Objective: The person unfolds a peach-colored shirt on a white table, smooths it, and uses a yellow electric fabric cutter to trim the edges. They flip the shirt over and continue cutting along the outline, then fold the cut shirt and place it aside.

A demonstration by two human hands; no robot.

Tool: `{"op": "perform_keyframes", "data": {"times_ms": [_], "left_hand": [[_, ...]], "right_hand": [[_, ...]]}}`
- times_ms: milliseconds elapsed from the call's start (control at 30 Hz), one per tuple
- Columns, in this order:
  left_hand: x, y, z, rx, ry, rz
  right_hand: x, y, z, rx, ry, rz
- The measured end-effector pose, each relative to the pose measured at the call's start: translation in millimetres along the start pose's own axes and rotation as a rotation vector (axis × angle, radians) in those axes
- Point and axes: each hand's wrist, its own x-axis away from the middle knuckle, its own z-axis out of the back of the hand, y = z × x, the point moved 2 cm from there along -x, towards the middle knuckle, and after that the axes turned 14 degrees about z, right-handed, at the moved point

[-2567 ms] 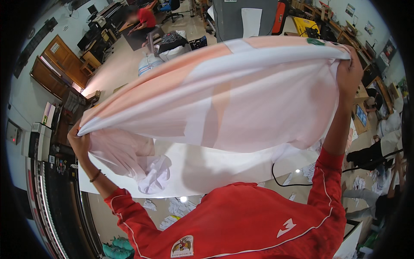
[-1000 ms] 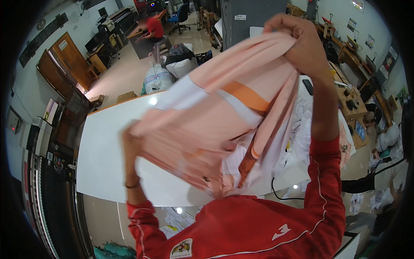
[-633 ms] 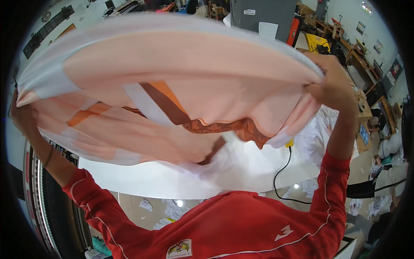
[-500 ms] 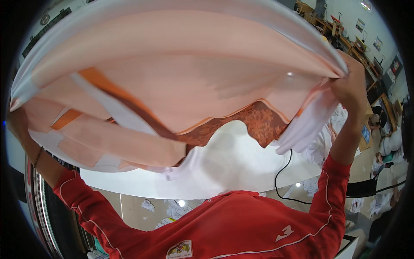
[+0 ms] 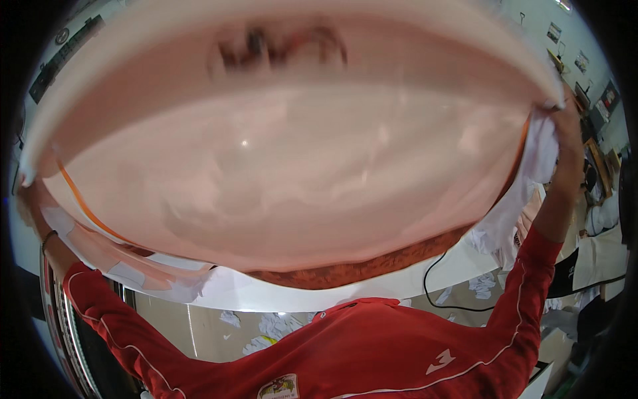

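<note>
A wide peach fabric sheet [image 5: 286, 179] with white margins, orange lines and a brown patterned band [image 5: 359, 266] is stretched between my raised hands. It bulges and is blurred by motion, with a dark printed mark near its top. My left hand [image 5: 28, 194] grips one corner at the far left, its fingers partly behind the cloth. On the right, my right hand [image 5: 565, 126] is closed on the opposite corner. White cloth [image 5: 535, 153] hangs beside that wrist. Under the sheet, part of a white table [image 5: 266, 296] shows.
A black cable [image 5: 428, 286] curves from the table's edge toward the right. Paper scraps [image 5: 279, 324] lie on the floor. A long machine with metal rails [image 5: 63, 319] stands at the left. Piled white fabric [image 5: 495, 246] sits at the right, and wooden frames [image 5: 598, 169] are farther back.
Both hands have spread a little farther apart, pulling the sheet wider. The cloth has billowed down and toward me, its folds opening out, and a dark printed mark has come into view.
</note>
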Motion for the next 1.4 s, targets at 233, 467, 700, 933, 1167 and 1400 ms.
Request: {"op": "perform_keyframes", "data": {"times_ms": [233, 467, 700, 933, 1167, 1400], "left_hand": [[146, 45, -78, 0.267, -0.478, -0.213], [295, 159, -112, 0.755, -1.598, 0.375], [371, 273, -148, 0.758, -0.794, -0.005], [734, 318, 60, 1.16, -0.873, -0.398], [814, 259, 178, 0.98, -1.098, -0.466], [783, 229, 117, 1.273, -1.458, 0.078]], "right_hand": [[39, 36, -157, -0.298, -0.733, -0.029], [44, 131, -305, -0.122, -0.999, -0.41], [45, 216, -456, 0.327, -0.332, -0.131], [220, 132, -458, 0.111, -0.327, -0.101], [352, 58, -414, 0.236, -0.409, -0.081], [363, 73, -405, -0.145, -0.485, -0.429]]}}
